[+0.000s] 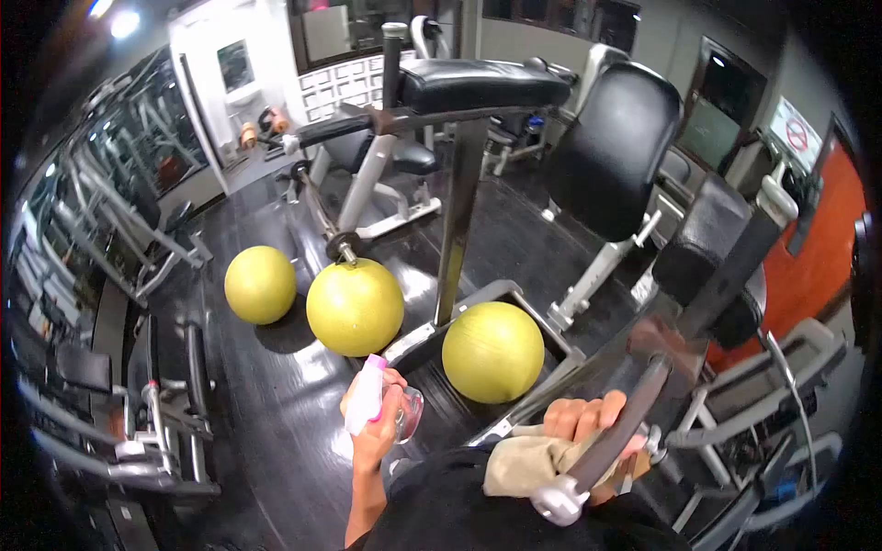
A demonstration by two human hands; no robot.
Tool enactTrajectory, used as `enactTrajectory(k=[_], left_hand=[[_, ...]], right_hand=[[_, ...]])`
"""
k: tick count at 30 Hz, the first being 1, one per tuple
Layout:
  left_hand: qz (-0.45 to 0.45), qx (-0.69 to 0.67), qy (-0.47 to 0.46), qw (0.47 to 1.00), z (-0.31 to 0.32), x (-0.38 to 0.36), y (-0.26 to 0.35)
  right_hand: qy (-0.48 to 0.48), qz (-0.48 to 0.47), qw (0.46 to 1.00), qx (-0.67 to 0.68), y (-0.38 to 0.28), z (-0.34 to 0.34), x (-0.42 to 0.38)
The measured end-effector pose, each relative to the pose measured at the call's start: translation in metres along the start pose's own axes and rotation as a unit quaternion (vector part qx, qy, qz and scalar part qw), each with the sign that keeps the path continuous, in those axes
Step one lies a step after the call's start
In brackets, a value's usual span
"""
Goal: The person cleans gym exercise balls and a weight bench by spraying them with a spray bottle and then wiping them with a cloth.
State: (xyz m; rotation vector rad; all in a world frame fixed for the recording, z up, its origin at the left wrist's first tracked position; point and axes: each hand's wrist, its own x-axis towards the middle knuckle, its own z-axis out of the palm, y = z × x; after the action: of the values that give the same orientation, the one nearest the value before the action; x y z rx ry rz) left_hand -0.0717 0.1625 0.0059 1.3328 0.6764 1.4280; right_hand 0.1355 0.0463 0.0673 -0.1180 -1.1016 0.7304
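Observation:
My left hand (375, 418), low in the middle of the head view, is wrapped round a spray bottle (407, 415) with a pink and white top and a clear body. To the right, my right hand (583, 418) has its fingers curled over a beige cloth (528, 466). The cloth lies against a dark machine handle (625, 422) with a silver end cap, which hides part of that hand.
Three yellow exercise balls, a left one (261, 285), a middle one (356, 307) and a right one (493, 353), rest beyond my hands. A black padded bar (487, 85) on an upright post stands ahead. Gym machines and black seats (617, 147) surround the dark floor (276, 413).

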Motion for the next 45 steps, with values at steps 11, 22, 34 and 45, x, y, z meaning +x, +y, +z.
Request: enactTrajectory(k=[11, 22, 34, 45], left_hand=[[-0.085, -0.031, -0.111, 0.99, -0.075, 0.02, 0.001], [-0.151, -0.032, -0.13, 0.98, -0.102, 0.041, -0.041], [-0.186, -0.015, -0.177, 0.966, -0.115, 0.097, -0.091], [-0.229, 0.021, -0.304, 0.925, -0.081, 0.157, -0.175]], right_hand=[[0.21, -0.062, 0.975, -0.022, 0.056, 0.056, -0.054], [0.334, 0.101, 0.797, -0.493, 0.092, 0.059, -0.054], [0.247, 0.267, 0.718, -0.593, 0.151, 0.014, -0.03], [0.254, 0.391, 0.611, -0.639, 0.184, -0.088, -0.052]])
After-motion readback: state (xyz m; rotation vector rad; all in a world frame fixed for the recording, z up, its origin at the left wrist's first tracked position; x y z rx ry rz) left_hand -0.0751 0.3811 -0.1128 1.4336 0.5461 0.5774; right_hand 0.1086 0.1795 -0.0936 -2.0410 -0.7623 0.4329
